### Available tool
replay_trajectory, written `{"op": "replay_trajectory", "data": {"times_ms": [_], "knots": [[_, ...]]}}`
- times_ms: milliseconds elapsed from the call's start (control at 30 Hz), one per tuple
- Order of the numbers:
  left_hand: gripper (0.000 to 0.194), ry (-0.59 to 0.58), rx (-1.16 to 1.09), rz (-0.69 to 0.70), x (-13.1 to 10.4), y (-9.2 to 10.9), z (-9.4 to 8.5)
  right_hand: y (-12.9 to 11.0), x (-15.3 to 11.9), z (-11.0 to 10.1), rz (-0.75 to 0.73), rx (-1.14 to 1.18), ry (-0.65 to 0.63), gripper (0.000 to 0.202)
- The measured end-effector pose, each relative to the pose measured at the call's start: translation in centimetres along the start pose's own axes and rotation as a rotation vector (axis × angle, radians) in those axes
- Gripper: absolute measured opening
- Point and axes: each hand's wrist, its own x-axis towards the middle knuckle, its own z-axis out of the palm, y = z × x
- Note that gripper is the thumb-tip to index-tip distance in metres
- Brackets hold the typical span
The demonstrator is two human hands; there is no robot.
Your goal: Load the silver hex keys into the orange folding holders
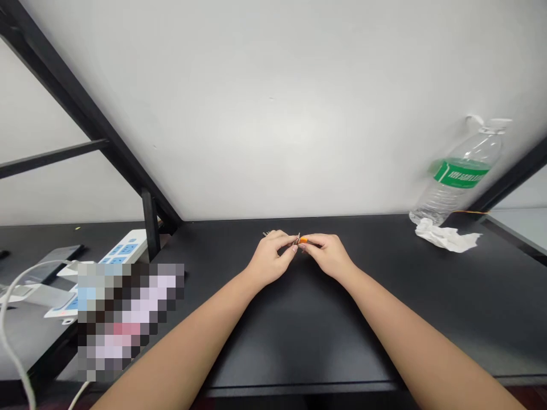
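Observation:
Both hands meet over the middle of the black table [290, 336]. My left hand [272, 256] is closed, thumb and fingers pinching a thin, dark, metallic-looking item whose end [265, 234] sticks out past its fingers on the left. My right hand [330, 254] is closed too, pinching a small orange piece [303, 240] close to the left fingertips. The two pieces appear to touch between the hands. Fingers cover most of both, so their full shape cannot be made out.
A clear bottle with a green label [464, 173] leans at the back right, beside a crumpled white tissue [448, 236]. On the left are a white power strip [132, 245], a white cable [8, 336], a pixelated item [145, 307] and a black frame post [150, 222].

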Motion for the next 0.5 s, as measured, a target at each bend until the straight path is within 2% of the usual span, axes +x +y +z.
{"op": "replay_trajectory", "data": {"times_ms": [67, 133, 267, 367, 500], "knots": [[0.024, 0.053, -0.089, -0.056, -0.05, 0.03, 0.05, -0.33, -0.11, 0.18, -0.021, 0.005, -0.041, 0.019], [0.023, 0.058, -0.194, -0.075, -0.06, -0.01, 0.11, -0.61, -0.25, 0.39, -0.016, 0.02, -0.084, 0.022], [0.016, 0.054, -0.34, -0.047, 0.0, -0.34, 0.12, -0.74, -0.32, 0.48, 0.126, 0.161, -0.106, 0.023], [0.02, 0.105, -0.277, 0.037, -0.01, -0.48, 0.0, -0.55, -0.18, 0.19, 0.223, 0.304, -0.144, 0.029], [0.024, 0.115, -0.239, 0.176, -0.21, -0.11, -0.33, -0.54, -0.13, -0.07, 0.255, 0.479, -0.228, 0.035]]}}
